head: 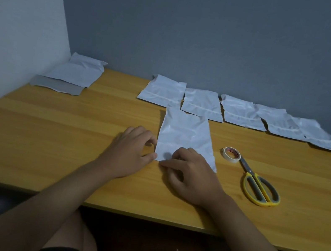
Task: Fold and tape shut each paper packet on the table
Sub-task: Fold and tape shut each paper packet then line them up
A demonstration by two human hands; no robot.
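at the far left, against the wall, one packet (76, 72) is seen lying apart from the others. nearer the middle, the left hand (131, 152) is set at the left near corner of the working packet (185, 135), the paper pinched between thumb and curled fingers. the right hand (191, 172) is curled over the near edge, its fingers (166, 164) pressed at the corner; the hands are close together but not touching. the fold is judged to be just beginning: the near edge should be lifted evenly, both corners kept square, then creased flat. a row of packets (244, 112) is laid along the back. to the right, tape (231, 154) and scissors (260, 186) are kept within reach.
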